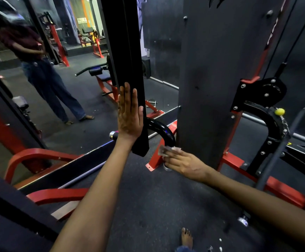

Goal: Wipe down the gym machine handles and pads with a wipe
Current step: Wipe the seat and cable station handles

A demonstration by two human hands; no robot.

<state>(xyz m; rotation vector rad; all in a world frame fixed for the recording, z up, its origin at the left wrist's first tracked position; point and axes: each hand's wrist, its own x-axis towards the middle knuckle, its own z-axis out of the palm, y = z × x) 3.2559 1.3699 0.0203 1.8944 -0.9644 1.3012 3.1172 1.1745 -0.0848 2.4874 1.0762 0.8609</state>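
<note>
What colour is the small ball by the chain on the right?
Yellow: the ball shows clearly in the head view, above the chain.

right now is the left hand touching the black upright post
Touching. The head view shows the left hand laid flat, fingers straight, against the black upright post, with no gap visible between them.

Both arms are bare all the way up, with no sleeves showing. The left hand [129, 115] and the right hand [184, 165] wear no gloves, rings or watch. One bare foot [187, 237] shows at the bottom, with dark nails. A bit of blue jeans [183, 249] sits above it.
</note>
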